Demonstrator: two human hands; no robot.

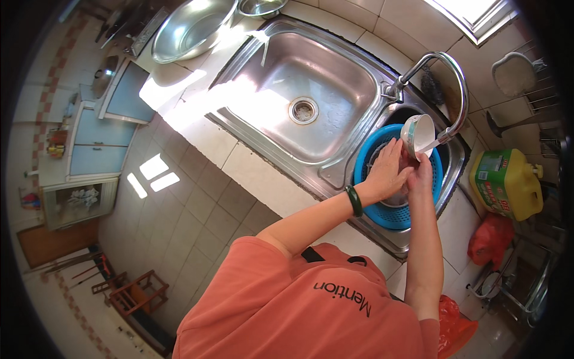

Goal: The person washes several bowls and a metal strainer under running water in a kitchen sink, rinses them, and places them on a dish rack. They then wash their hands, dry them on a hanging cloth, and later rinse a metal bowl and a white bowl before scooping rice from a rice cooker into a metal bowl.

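Note:
My right hand point(420, 172) grips the lower rim of a small white bowl point(409, 133) with a green band around its outside. The bowl is tilted, its mouth facing right, under the chrome faucet point(462, 101). Water appears to run from the spout onto its lower rim. With straight fingers, my left hand point(386, 169) touches the bowl's outer side; whether it also grips is unclear. A green bangle circles the left wrist. Beneath both hands, a blue plastic basket point(388, 220) sits in the smaller sink basin, and clear or pale items inside are mostly hidden.
The larger stainless steel basin point(332, 67), with a round drain point(303, 111), lies to the left. A big metal basin point(193, 31) and a smaller metal bowl point(262, 6) stand beyond it. At right are a yellow jug point(522, 184) and a red plastic bag point(491, 238).

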